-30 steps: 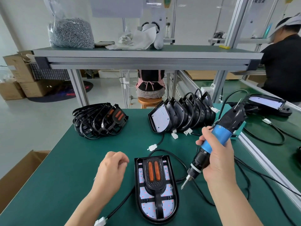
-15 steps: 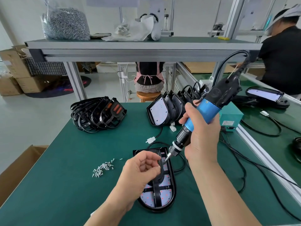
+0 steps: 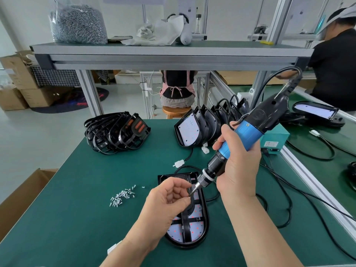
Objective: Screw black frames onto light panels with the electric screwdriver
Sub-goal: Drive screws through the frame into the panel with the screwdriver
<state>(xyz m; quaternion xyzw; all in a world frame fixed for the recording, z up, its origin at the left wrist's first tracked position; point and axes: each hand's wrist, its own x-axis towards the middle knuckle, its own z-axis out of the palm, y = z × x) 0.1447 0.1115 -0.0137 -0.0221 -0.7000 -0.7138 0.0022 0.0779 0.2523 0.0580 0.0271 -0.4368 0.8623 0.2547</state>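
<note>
Desk: green desk [image 3: 77, 218] fills the lower frame; an upper shelf [image 3: 173, 53] crosses the top.
Panel: panel [image 3: 194, 228] is laid flat at lower centre, its long axis running up the frame, with a black frame [image 3: 185, 224] seated on it.
Right grip: right hand [image 3: 238, 170] is wrapped round the screwdriver [image 3: 248, 132], which is tilted with the bit pointing down-left.
Left grip: left hand [image 3: 167, 201] is pinched, thumb to forefinger, at the bit tip, apparently on a screw [image 3: 189, 197]; this is too small to be confirmed.
Key relation: the bit tip is held just above the panel's upper end, and the frame lies directly beneath; the left hand is nearer.
Step judged: a screw is being seated on the bit; the tool would need uprighting over a frame hole.
Spares: loose screws [image 3: 122, 197] lie just left of the panel.
</note>
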